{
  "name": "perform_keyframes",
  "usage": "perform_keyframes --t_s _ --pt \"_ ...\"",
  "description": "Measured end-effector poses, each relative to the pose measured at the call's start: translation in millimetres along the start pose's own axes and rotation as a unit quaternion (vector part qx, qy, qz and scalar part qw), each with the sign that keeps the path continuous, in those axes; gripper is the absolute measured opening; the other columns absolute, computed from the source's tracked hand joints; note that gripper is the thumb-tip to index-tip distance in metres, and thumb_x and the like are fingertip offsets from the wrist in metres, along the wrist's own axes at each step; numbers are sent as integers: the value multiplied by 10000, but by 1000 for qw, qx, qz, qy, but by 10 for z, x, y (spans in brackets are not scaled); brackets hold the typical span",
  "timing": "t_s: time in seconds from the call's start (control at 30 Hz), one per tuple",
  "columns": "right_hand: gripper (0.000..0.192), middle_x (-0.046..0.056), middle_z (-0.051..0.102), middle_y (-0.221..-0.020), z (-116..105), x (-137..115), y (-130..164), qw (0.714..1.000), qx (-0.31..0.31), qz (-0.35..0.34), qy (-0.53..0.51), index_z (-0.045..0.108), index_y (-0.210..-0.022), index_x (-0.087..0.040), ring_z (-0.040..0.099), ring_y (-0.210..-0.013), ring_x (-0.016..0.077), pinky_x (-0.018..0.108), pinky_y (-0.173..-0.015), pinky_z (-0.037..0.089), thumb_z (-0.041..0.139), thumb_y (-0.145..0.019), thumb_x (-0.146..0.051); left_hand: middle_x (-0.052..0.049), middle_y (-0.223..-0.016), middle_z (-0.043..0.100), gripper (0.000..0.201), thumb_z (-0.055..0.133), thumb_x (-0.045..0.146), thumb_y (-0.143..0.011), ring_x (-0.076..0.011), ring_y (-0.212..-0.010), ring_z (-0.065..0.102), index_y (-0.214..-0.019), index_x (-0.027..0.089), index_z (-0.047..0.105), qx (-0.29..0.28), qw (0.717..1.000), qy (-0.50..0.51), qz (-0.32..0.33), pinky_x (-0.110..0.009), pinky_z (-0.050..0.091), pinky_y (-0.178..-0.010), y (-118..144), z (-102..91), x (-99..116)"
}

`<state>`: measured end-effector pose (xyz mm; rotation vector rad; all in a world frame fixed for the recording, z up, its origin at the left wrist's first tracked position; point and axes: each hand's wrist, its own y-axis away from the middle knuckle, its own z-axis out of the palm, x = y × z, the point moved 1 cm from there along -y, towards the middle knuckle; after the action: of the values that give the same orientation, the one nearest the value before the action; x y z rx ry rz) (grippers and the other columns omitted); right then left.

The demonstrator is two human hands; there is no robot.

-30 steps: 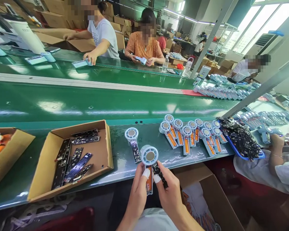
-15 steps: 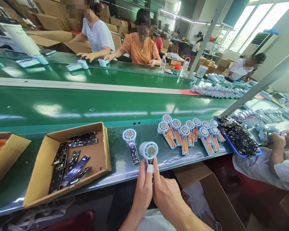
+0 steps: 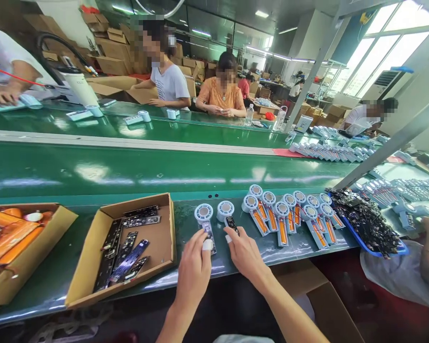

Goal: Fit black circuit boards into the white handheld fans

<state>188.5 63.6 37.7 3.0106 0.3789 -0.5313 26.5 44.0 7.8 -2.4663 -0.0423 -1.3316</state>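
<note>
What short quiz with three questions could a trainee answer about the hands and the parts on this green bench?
1. True or false: the right hand rests on the white round-headed fan part with a dark circuit board lying on the green bench.
2. Which does the left hand touch?
A. the open cardboard box of dark circuit boards
B. the second white round-headed fan part
C. the blue tray of black parts
3. Fill in: the row of fan parts with orange inserts lies to the ____ of both hands.

Key: 1 true; 2 B; 3 right.

Both hands have set the fan (image 3: 226, 213) down on the bench (image 3: 186, 228).
</note>
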Motion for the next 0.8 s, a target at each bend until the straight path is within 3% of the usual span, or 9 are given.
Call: perform_keyframes --t_s 0.1,0.17,0.27,0.37,0.5,0.63,0.73,0.8 --pt "253 79 665 -987 21 -176 -154 999 -9 -12 41 631 -1198 -232 674 -893 242 312 -778 483 495 -1008 -329 -146 -1323 683 506 281 423 -1002 -277 -1261 618 -1163 168 686 -52 996 64 -37 -488 461 -1107 -35 63 -146" --pt "321 132 664 -1039 114 -327 -203 998 4 14 67 631 -1145 -188 660 -948 296 368 -810 488 594 -948 -439 -147 -1267 713 549 239 437 -1017 -270 -1236 636 -1115 165 705 -59 991 99 -64 -486 479 -1088 -21 106 -235" --pt "313 246 595 -1234 308 -504 -320 988 37 97 119 618 -1130 -134 626 -1049 348 418 -842 482 676 -891 -328 -162 -1213 723 552 232 427 -1021 -279 -1189 655 -1047 162 715 -2 991 116 -64 -498 508 -1046 64 166 -357" --pt "188 216 616 -1179 364 -548 -644 983 46 118 131 626 -1092 -139 629 -1035 313 405 -854 483 622 -930 -234 -157 -1209 706 434 310 351 -1007 -276 -1166 655 -1068 171 701 57 994 97 -3 -482 531 -1009 174 215 -437" --pt "284 154 641 -1157 92 -445 -1440 986 53 92 131 627 -1156 -142 640 -1043 269 396 -878 520 630 -965 -352 -137 -1187 709 334 378 214 -960 -263 -1137 671 -1071 190 693 44 994 72 71 -443 566 -953 221 240 -439" --pt "344 99 619 -1266 -199 -351 -2232 982 72 116 132 596 -1272 -165 648 -1063 239 444 -896 564 625 -989 -360 -130 -1109 734 317 387 178 -955 -254 -1061 702 -1019 192 698 23 996 61 68 -431 583 -906 165 246 -335" --pt "334 94 618 -1275 -273 -315 -2524 982 74 122 122 597 -1276 -175 651 -1063 234 441 -892 571 626 -991 -348 -106 -998 759 293 429 137 -913 -235 -940 725 -975 200 709 -44 992 69 99 -378 592 -842 140 174 -231" --pt "350 105 607 -1299 -301 -289 -2562 984 81 113 112 594 -1283 -176 637 -1099 250 460 -924 551 637 -982 -349 -75 -947 767 296 459 97 -865 -206 -864 732 -958 221 711 -117 980 78 141 -299 585 -773 140 -7 -190"
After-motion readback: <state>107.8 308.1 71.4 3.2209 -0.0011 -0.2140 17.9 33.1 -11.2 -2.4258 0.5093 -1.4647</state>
